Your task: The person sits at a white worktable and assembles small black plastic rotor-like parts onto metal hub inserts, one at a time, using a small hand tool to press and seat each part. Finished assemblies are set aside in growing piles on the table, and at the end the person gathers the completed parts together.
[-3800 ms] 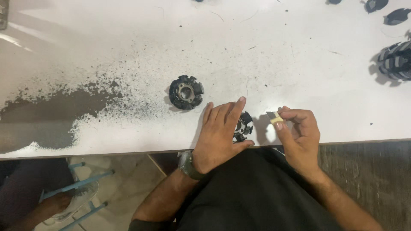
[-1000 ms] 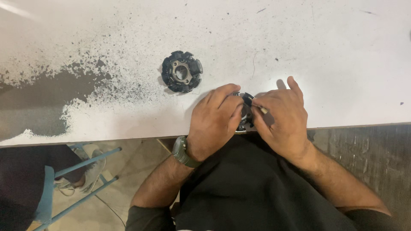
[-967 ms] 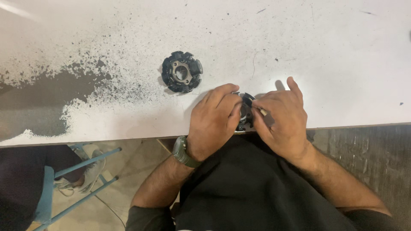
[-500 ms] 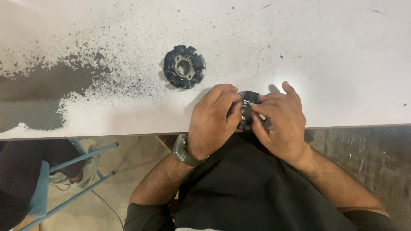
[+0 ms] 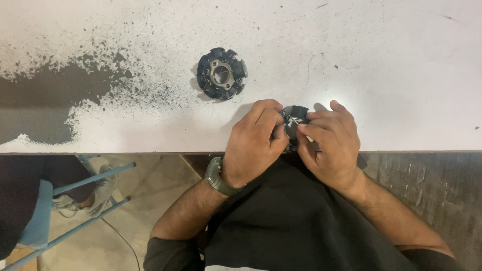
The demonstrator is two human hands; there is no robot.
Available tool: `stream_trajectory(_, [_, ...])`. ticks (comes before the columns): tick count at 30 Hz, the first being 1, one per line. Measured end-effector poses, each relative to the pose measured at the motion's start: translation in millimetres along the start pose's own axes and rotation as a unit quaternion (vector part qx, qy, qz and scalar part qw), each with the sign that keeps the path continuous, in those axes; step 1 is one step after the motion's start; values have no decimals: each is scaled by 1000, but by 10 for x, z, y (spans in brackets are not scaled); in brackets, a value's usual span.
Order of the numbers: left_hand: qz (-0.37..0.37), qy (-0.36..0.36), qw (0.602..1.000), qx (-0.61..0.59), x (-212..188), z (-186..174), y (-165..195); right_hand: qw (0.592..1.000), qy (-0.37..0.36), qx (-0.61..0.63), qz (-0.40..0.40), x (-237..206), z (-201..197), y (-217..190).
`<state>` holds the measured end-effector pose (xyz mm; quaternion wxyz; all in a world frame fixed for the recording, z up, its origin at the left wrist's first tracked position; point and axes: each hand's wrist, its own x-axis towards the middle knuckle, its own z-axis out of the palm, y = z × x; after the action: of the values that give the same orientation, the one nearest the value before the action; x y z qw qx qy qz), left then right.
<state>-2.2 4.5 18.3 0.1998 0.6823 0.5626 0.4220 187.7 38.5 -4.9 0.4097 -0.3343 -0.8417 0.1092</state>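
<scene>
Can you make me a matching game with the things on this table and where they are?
Things:
1. black round part with a metal middle
2. small black part
3. wristwatch
4. dark worn patch

Places:
A. on the left wrist
B. lying alone on the white table
C. far left of the tabletop
D. between the left hand and right hand

Pairs: 1-B, 2-D, 3-A, 4-C

Black part [image 5: 292, 122] mostly hidden between hands.
</scene>
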Motion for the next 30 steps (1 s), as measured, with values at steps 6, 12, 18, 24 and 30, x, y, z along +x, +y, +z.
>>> stream_trajectory(6, [8, -7, 1000, 4, -7, -22, 27, 999, -28, -16, 5, -27, -1, -23])
stream_trajectory(12, [42, 57, 972, 226, 73, -455, 56, 994, -18, -104, 1, 69, -195, 275])
stream_trajectory(18, [-7, -55, 953, 299, 579, -758, -350, 989, 112, -91, 41, -82, -613, 790])
stream_trajectory(24, [12, -40, 980, 193, 422, -495, -207, 990, 111, 25, 88, -295, -396, 428])
stream_trajectory(30, [43, -21, 983, 176, 88, 50, 53, 991, 48, 58, 115, -134, -345, 107])
